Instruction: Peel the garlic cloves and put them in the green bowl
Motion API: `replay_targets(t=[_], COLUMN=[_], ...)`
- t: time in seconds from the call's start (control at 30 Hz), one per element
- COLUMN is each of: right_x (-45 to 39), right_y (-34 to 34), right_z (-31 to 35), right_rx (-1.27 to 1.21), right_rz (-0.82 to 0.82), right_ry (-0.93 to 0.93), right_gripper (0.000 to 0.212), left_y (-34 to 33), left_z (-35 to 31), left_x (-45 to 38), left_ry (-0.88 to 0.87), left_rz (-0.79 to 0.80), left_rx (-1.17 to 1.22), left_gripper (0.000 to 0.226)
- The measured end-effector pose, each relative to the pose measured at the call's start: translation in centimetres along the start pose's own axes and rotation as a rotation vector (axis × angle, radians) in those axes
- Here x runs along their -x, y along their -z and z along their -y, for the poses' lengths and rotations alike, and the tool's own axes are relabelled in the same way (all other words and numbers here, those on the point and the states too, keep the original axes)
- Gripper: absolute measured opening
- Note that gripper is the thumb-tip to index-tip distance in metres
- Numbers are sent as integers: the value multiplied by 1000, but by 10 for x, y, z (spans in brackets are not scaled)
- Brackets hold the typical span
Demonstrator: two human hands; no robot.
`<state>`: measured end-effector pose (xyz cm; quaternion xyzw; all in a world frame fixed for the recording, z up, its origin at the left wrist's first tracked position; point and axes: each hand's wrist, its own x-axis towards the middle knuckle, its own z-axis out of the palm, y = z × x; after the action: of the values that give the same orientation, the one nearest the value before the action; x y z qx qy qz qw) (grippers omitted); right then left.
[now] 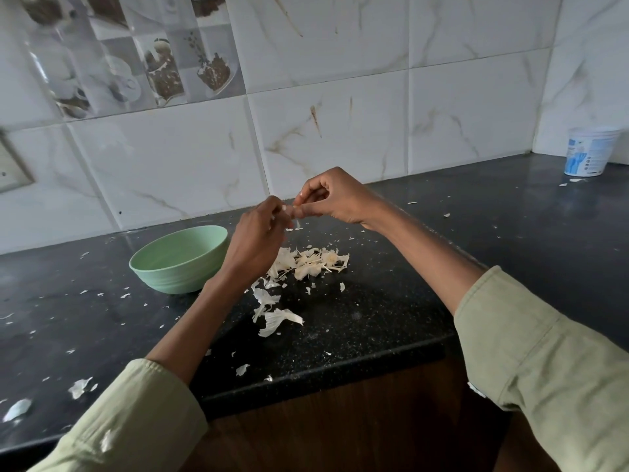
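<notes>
From the head view I see both hands raised above the black table (pixel 374 321), meeting near the middle of the picture. My left hand (pixel 258 238) has its fingers curled, its fingertips pinching one end of a small clove (pixel 289 210); my right hand (pixel 335 197) comes in from 3 o'clock, thumb and forefinger nipped together on the other end of the same clove. The clove is mostly hidden between the fingertips, so I cannot tell how much skin is left on it; a thin strip hangs just below it. The bowl (pixel 180 258) stands on the table at 8 o'clock from the hands, just beside my left wrist, upright; I cannot see anything inside it from this angle. Directly below the hands, at 6 o'clock, lies a heap of peels (pixel 308 262), with a looser trail of larger peels running toward me down the table. Small white flakes are scattered over much of the table. A white tub (pixel 590 151) with blue print stands far off at 2 o'clock, in the corner against the tiled wall (pixel 340 97). Both forearms wear rolled pale green sleeves (pixel 544 362).
</notes>
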<state>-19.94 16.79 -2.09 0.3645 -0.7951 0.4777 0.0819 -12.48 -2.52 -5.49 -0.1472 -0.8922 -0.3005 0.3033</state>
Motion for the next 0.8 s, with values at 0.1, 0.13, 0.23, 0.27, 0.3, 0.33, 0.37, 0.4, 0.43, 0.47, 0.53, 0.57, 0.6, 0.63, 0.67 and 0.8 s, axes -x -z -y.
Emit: replay_targets(t=[0.1, 0.13, 0.23, 0.27, 0.3, 0.33, 0.37, 0.4, 0.43, 0.47, 0.53, 0.57, 0.6, 0.63, 0.67, 0.8], right_x=[1, 1, 2, 1, 1, 2, 2, 2, 3, 3, 2, 2, 2, 2, 1, 3], right_y=[-6, -8, -11, -11, -10, -8, -6, -5, -3, -2, 0, -1, -1, -2, -4, -11], right_z=[4, 5, 8, 9, 10, 11, 12, 12, 12, 11, 10, 10, 10, 10, 10, 7], right_rx=[91, 104, 136, 146, 151, 151, 146, 137, 122, 105, 67, 45, 29, 23, 40, 250], right_rz=[-10, -19, -38, -41, -41, -40, -34, -26, -18, -13, -17, -20, -26, -32, -40, -27], right_ry=[61, 77, 108, 115, 119, 120, 120, 120, 120, 123, 136, 143, 146, 150, 154, 223], right_gripper=[25, 25, 22, 21, 20, 19, 19, 20, 20, 21, 21, 21, 21, 21, 20, 13], left_y=[-2, -1, 1, 2, 2, 3, 4, 5, 5, 5, 6, 7, 8, 10, 11, 7], left_z=[0, -1, 0, 0, 1, 1, 1, 0, -2, -3, -6, -7, -8, -8, -8, -1], left_x=[1, 1, 2, 2, 2, 1, 1, 1, 2, 2, 2, 2, 2, 2, 2, 1], left_ry=[12, 21, 70, 89, 108, 124, 134, 138, 147, 169, 247, 281, 298, 291, 253, 33], left_rz=[2, -5, -24, -24, -20, -9, 11, 34, 54, 71, 105, 116, 120, 112, 94, -14], left_rx=[65, 92, 220, 282, 351, 417, 474, 528, 583, 641, 781, 844, 878, 854, 758, 132], left_gripper=[15, 17, 23, 24, 25, 26, 26, 26, 24, 22, 22, 23, 23, 22, 22, 23])
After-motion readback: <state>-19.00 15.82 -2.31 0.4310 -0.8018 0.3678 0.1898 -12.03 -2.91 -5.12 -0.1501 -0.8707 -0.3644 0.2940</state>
